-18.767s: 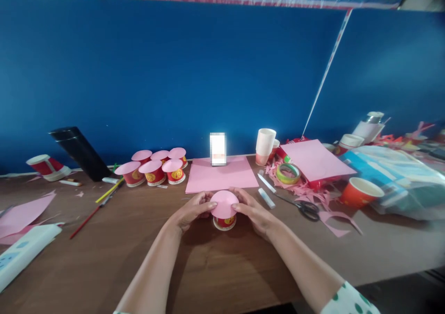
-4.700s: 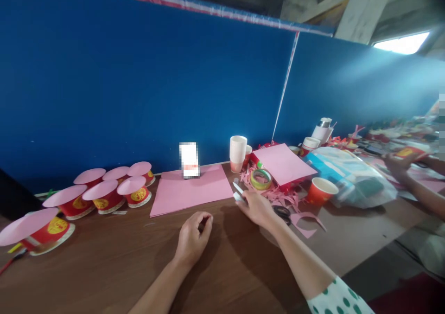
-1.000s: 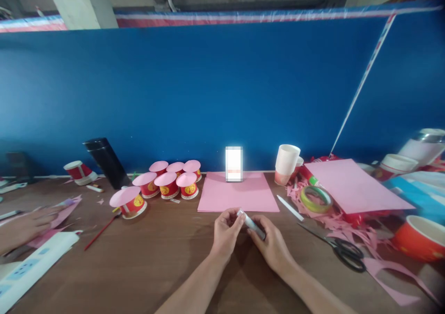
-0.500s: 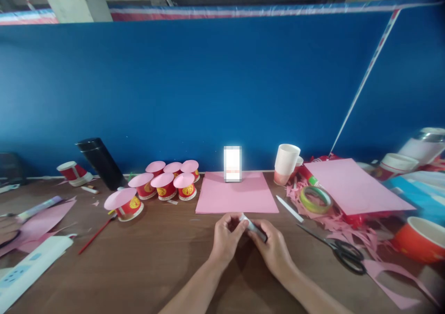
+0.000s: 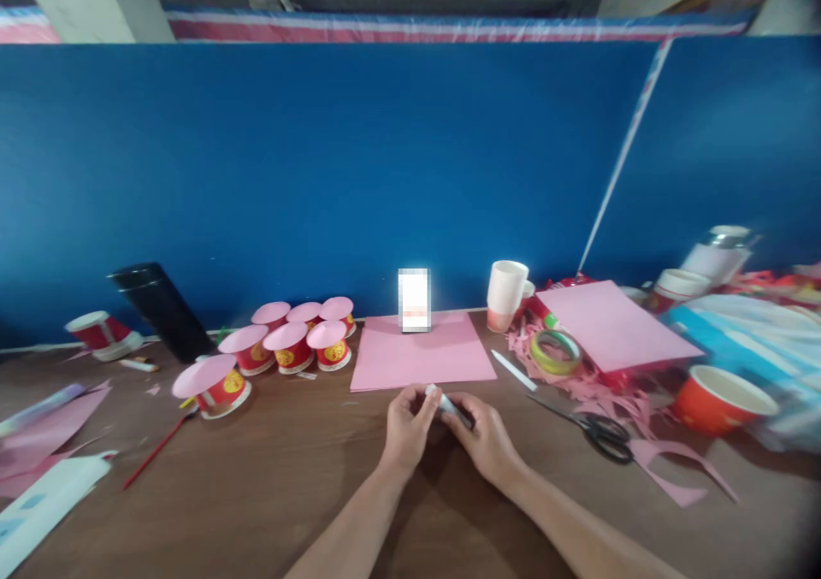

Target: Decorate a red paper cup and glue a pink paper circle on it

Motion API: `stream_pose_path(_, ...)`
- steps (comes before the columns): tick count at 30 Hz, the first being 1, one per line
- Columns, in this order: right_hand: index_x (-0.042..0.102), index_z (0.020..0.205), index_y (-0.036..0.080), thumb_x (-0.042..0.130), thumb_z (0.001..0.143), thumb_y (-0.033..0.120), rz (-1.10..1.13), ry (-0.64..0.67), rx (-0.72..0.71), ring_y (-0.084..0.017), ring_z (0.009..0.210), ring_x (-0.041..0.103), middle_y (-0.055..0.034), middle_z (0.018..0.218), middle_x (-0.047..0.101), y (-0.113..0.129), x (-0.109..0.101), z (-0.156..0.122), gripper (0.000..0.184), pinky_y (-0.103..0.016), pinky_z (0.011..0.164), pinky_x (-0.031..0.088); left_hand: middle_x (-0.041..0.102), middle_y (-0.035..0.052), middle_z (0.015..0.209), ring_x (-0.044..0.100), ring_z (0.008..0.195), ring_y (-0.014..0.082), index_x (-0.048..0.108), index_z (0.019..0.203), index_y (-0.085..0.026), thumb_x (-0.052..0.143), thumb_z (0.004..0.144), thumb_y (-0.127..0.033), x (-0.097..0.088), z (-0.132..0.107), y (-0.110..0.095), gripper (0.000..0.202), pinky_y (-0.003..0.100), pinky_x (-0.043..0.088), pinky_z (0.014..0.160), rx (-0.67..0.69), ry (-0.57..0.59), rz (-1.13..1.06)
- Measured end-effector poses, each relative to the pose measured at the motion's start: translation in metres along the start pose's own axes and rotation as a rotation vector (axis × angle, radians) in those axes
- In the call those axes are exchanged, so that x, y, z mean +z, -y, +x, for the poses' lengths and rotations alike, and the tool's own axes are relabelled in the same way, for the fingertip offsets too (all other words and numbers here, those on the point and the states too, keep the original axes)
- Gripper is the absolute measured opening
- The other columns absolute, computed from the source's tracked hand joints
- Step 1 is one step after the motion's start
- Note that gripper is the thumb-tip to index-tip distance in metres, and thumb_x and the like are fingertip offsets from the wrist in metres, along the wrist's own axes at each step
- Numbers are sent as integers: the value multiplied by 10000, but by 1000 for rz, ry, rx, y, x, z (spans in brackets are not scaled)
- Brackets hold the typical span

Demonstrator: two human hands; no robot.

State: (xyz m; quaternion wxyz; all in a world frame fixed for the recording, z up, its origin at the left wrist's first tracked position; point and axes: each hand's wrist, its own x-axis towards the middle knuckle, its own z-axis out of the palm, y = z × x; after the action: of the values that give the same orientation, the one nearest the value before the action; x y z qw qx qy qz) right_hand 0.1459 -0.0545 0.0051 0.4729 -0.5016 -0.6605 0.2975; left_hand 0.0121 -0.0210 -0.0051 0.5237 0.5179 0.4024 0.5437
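Note:
Both my hands meet over the brown table, just in front of a pink paper sheet [image 5: 420, 358]. My right hand [image 5: 488, 438] is wrapped round a small glue stick [image 5: 444, 401], which lies tilted with its pale end to the left. My left hand [image 5: 407, 425] pinches that pale end with thumb and fingers. To the left stand several upturned red paper cups topped with pink paper discs [image 5: 292, 339], one more [image 5: 211, 384] set apart nearer to me.
Black scissors [image 5: 599, 429], a tape roll [image 5: 555, 350], a white stick [image 5: 513, 369], pink scraps and a red cup [image 5: 722, 399] lie to the right. Stacked white cups [image 5: 506, 292] stand by the blue partition. A black flask [image 5: 157, 310] leans at left; a power strip [image 5: 44, 506] lies near left.
My hands have stayed together on the glue stick, my left fingers still on its end. The view has shifted slightly, and the other person's hand at far left is out of sight.

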Motion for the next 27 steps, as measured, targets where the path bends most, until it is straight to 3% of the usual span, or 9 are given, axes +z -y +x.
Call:
stream_pose_path(5,645,969,171,514,840,369,9,47,-20,-194,801,629,-40,876,690,-1,-3,1,270,-276,716,482,589,11,646,531,614,121,609,724,-142,615,724,-418,0,0,-3,276,222,424,601,59,20,94)
stream_pose_path(8,619,1002,172,484,858,338,-71,36,-33,-172,763,623,-30,864,686,1,-10,7,258,-243,661,471,623,21,730,564,662,140,609,892,-158,628,713,-402,1,-1,-5,303,240,445,630,107,65,185)
stream_pose_path(11,597,1014,194,479,854,282,-354,-3,-24,-158,778,619,-21,879,679,3,-29,24,218,-235,699,449,637,40,809,592,711,160,558,1042,-167,616,720,-411,2,-2,-1,408,271,470,671,86,95,198)
stream_pose_path(14,563,1074,225,503,831,270,-797,-44,95,-167,880,608,-28,982,664,2,-57,50,255,-234,735,429,631,40,788,587,663,151,557,1018,-163,568,749,-441,3,-1,4,387,274,477,645,58,87,212)
stream_pose_path(15,578,1044,228,509,824,259,-853,-53,128,-183,890,604,-37,976,664,1,-66,59,233,-247,732,424,631,40,789,586,657,148,556,1020,-164,560,756,-442,3,-1,5,384,275,478,646,61,90,221)
stream_pose_path(18,590,1007,201,505,826,293,-951,-110,207,-241,871,599,-93,932,660,-6,-87,82,220,-300,687,420,633,37,777,589,650,150,562,1017,-167,571,745,-443,3,0,6,388,281,480,645,76,88,236)
stream_pose_path(21,584,1027,171,531,816,328,-1023,-156,239,-277,928,568,-128,935,650,-13,-96,93,268,-329,704,412,632,34,775,595,653,157,573,1013,-172,588,727,-451,2,-1,6,401,290,481,652,76,82,242)
stream_pose_path(24,583,1033,197,530,821,315,-1063,-175,222,-255,932,552,-96,957,646,-16,-99,92,249,-320,723,407,632,34,789,596,663,159,579,1012,-176,590,723,-455,2,-1,5,402,291,482,657,74,75,242)
stream_pose_path(27,586,1018,208,418,883,279,-1081,-191,160,-224,928,543,-85,991,629,-10,-106,94,227,-298,734,402,627,26,765,589,648,149,585,994,-180,594,722,-453,3,-2,4,385,274,482,636,69,76,222)
